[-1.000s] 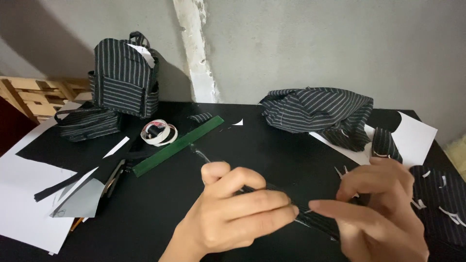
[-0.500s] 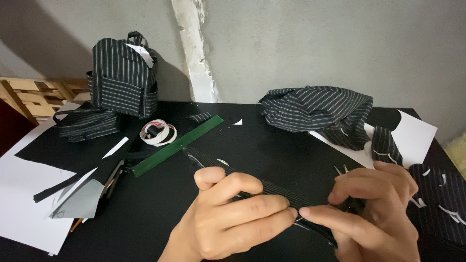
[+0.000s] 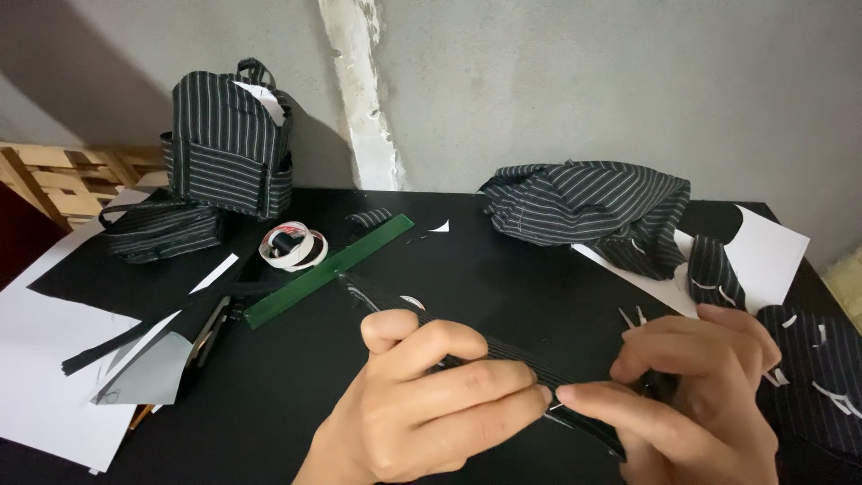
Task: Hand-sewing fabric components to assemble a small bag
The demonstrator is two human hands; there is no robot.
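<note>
Both hands have drawn together, left hand (image 3: 431,404) and right hand (image 3: 691,386) pinching a striped strap (image 3: 503,355). Black table (image 3: 503,260) meets a grey wall (image 3: 557,81)

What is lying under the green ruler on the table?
The green ruler rests on the black sheet covering the table. A long dark striped strip starts beside its middle. Whether anything thin lies beneath cannot be seen.

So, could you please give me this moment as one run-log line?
left hand: grips striped strap | right hand: pinches strap end | strap: taut over black table | green ruler: lying beyond, untouched
</note>
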